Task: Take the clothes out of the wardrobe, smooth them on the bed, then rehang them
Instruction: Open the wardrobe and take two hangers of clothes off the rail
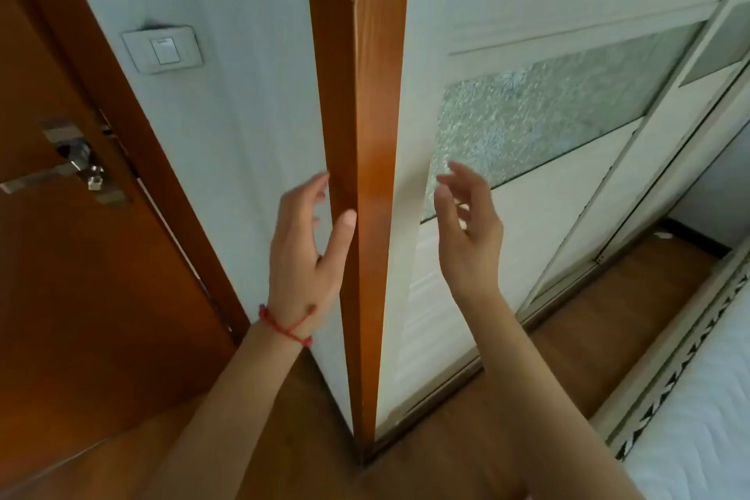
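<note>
Both hands are raised in the centre of the frame, in front of a vertical wooden post (365,175) that separates a pale wall on the left from the wardrobe (548,126) on the right. The left hand (302,252), marked by a red string bracelet (286,327) at the wrist, is held with its fingers loosely spread and slightly curved; the fingertips lie at or just beside the post's left edge, though contact cannot be confirmed, and nothing is gripped. The right hand (466,231) is lifted before the wardrobe's sliding door, its fingers relaxed and apart, and nothing is held by it either.

The wardrobe door, with its frosted patterned glass panel (527,122), is seen closed across the centre right of the frame, so the clothes are hidden behind it and none can be seen. The hands are judged to be placed here because the door must be slid aside before any garment can be reached; the right hand seems positioned to find the door's near edge.

A corner of the bed (698,418) is shown at the lower right, close to the wardrobe, which suits the smoothing step. At the left, a brown room door with a metal handle (52,175) and 1 light switch (162,49) are visible. The task is judged to be at its very start.
</note>
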The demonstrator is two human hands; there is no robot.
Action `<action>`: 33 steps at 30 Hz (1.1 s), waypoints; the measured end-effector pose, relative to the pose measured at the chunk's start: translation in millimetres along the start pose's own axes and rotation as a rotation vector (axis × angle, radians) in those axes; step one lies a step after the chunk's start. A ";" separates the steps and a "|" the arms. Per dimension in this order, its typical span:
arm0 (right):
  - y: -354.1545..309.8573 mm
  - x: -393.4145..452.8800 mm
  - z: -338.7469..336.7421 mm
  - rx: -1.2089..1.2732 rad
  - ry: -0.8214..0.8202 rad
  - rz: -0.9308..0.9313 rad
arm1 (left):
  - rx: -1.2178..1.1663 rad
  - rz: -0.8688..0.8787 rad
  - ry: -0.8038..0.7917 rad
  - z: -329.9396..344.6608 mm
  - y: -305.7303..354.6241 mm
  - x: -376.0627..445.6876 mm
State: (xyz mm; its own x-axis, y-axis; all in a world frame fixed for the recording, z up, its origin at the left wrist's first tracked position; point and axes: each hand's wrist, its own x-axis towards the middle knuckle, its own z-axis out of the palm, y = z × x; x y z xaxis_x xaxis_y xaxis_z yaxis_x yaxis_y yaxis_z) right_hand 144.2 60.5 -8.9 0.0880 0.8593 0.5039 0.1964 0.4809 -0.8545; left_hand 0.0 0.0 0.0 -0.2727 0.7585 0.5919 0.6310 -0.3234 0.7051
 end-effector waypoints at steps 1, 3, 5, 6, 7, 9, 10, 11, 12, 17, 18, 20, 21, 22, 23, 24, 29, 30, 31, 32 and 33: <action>-8.9 10.1 2.9 0.010 0.045 -0.064 | -0.001 0.082 0.077 -0.8 6.3 11.5; -21.1 25.7 10.7 0.001 0.106 -0.153 | 0.041 0.170 0.170 -0.7 20.8 30.9; -30.3 36.6 23.3 0.011 0.118 -0.199 | 0.059 0.241 0.234 2.5 32.1 50.7; -31.3 38.0 28.3 -0.001 0.131 -0.211 | 0.064 0.262 0.259 4.8 36.1 56.7; -30.5 39.4 32.2 -0.012 0.145 -0.225 | 0.073 0.286 0.286 8.1 37.9 62.0; -25.3 41.5 35.6 -0.030 0.159 -0.244 | 0.093 0.322 0.325 15.5 34.9 72.0; -23.2 41.6 36.2 -0.028 0.158 -0.246 | 0.101 0.327 0.333 18.9 33.0 75.3; -21.2 41.6 36.0 -0.021 0.151 -0.245 | 0.101 0.328 0.334 22.4 30.3 77.4; -19.1 41.4 35.6 -0.018 0.143 -0.250 | 0.090 0.329 0.337 25.8 27.5 78.8; -16.7 45.1 29.9 -0.109 0.137 -0.353 | -0.015 0.353 0.367 35.3 19.4 81.4; -16.8 46.8 28.1 -0.142 0.136 -0.375 | -0.029 0.357 0.366 35.9 18.8 81.6; -17.4 50.4 25.4 -0.196 0.143 -0.409 | -0.049 0.370 0.364 36.3 17.7 81.2; -17.9 52.2 25.1 -0.217 0.152 -0.423 | -0.056 0.379 0.364 36.0 16.8 81.0; -17.7 54.2 25.3 -0.241 0.166 -0.439 | -0.054 0.390 0.367 35.6 15.8 81.0; -16.9 56.1 25.7 -0.266 0.181 -0.453 | -0.051 0.398 0.372 35.4 14.7 81.0; -15.6 58.0 26.2 -0.285 0.194 -0.463 | -0.049 0.401 0.377 35.1 13.7 81.2; -3.4 70.3 17.4 -0.312 0.244 -0.433 | -0.069 0.407 0.392 36.8 9.7 81.8; -0.7 73.4 13.9 -0.318 0.259 -0.419 | -0.077 0.407 0.392 37.5 9.5 82.1; 1.9 76.7 10.6 -0.322 0.276 -0.404 | -0.087 0.406 0.391 38.2 9.7 82.3; 4.5 80.1 7.7 -0.328 0.294 -0.390 | -0.096 0.405 0.390 38.6 9.9 82.5; 6.9 83.4 4.8 -0.340 0.310 -0.380 | -0.103 0.405 0.390 39.3 10.0 82.7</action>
State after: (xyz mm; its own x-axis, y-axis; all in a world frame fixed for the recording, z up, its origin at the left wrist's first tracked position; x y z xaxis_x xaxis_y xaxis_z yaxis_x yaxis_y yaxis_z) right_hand 148.2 136.3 26.6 0.2211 0.5225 0.8235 0.5669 0.6182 -0.5445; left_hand 12.3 81.7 40.7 -0.2840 0.3039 0.9094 0.6723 -0.6131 0.4149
